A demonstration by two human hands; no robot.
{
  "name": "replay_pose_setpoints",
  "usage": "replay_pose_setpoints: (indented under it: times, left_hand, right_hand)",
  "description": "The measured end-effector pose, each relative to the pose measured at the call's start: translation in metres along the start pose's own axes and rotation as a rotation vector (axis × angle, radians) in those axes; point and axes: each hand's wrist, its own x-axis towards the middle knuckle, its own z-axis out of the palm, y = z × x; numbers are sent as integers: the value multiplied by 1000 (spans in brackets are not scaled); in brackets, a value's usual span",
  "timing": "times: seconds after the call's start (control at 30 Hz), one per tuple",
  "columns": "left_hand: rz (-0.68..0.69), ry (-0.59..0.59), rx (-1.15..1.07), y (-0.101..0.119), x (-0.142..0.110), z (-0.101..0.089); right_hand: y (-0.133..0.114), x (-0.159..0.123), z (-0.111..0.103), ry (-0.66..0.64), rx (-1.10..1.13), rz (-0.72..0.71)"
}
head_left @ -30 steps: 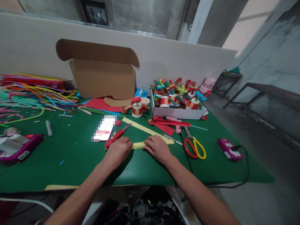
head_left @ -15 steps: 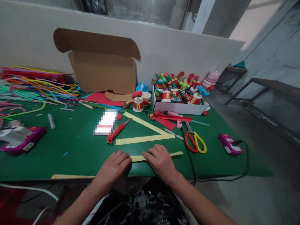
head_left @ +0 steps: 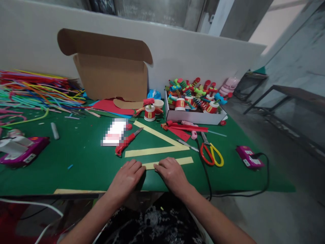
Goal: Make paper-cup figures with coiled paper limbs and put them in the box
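A pale yellow paper strip (head_left: 149, 166) lies near the table's front edge under both hands. My left hand (head_left: 129, 177) pinches it toward its left end, fingers bent over the near edge. A little to the right, my right hand (head_left: 171, 173) grips the same strip, with its right end sticking out past the fingers. The thumbs are mostly hidden. Just beyond, a second yellow strip (head_left: 152, 151) and a slanting third strip (head_left: 159, 135) meet at their right ends. A red-handled knife (head_left: 125, 144) with its blade showing rests left of them.
Red and yellow scissors (head_left: 210, 154) and a pen (head_left: 188, 145) lie to the right, beside a black cable (head_left: 207, 176). A white box (head_left: 193, 118) of cup figures stands behind. Pipe cleaners (head_left: 38, 91) are heaped far left, near an open cardboard box (head_left: 111, 76).
Both hands stay on the strip. It now lies flatter, showing its broad face, and its right end has shifted slightly left and up. My left hand has moved a little right.
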Motion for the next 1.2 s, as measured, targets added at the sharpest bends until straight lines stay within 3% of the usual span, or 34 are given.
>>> replay_pose_setpoints:
  times: [0.23,0.37,0.7,0.93,1.2]
  left_hand:
    - [-187,4,-249,-8,0,1]
    - [-290,-37,-316,-8,6,-2]
    - [-404,-177,-247,-11,17,-8]
    - [-406,-252,-180,-10,22,-11]
    - [-408,-326,-117,-8,26,-15]
  right_hand:
    - [15,3,-9,-137,166,98]
    - [24,8,-13,-183,305,238]
    - [26,21,-19,-287,264,490]
    - [21,27,-21,-335,182,524]
    - [22,24,-19,-305,131,456]
